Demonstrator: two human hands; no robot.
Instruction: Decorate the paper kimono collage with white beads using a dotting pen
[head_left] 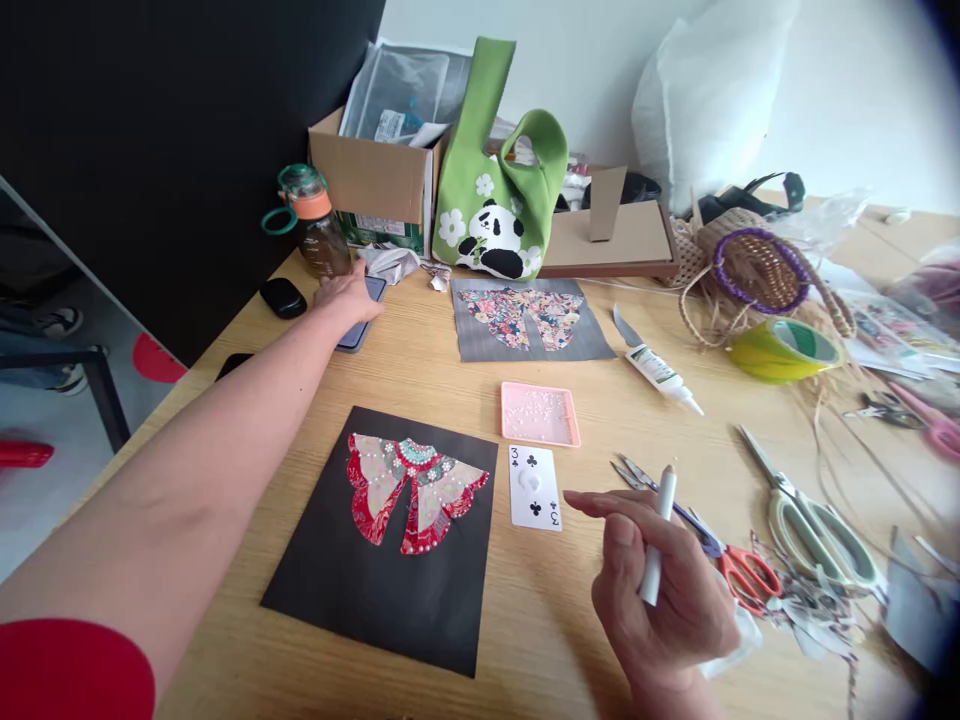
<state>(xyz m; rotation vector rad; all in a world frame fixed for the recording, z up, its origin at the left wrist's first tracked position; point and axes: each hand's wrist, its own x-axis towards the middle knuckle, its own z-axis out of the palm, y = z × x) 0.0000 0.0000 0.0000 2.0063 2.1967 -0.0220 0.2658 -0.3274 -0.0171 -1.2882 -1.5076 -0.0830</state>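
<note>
My left hand (343, 298) reaches far across the table and rests on a blue-grey phone (369, 312), fingers extended and partly hidden. In my right hand (664, 590) is a white pencil (660, 535), held upright between the fingers, with the index finger pointing left. Just left of that hand lies a three of clubs playing card (535, 490) with a white blob on it. Behind the card sits a pink tray (540, 413) with small white beads. A black sheet (330, 560) carries a red and cream collar-shaped fabric piece (416, 490) decorated with beads.
A floral fabric piece (525, 315) lies on a grey sheet. Nearby are a glue tube (664, 375), orange scissors (750, 575), pale green scissors (821, 535) and yellow tape (784, 350). A bottle (319, 225), black mouse (283, 297) and green panda bag (487, 200) stand behind.
</note>
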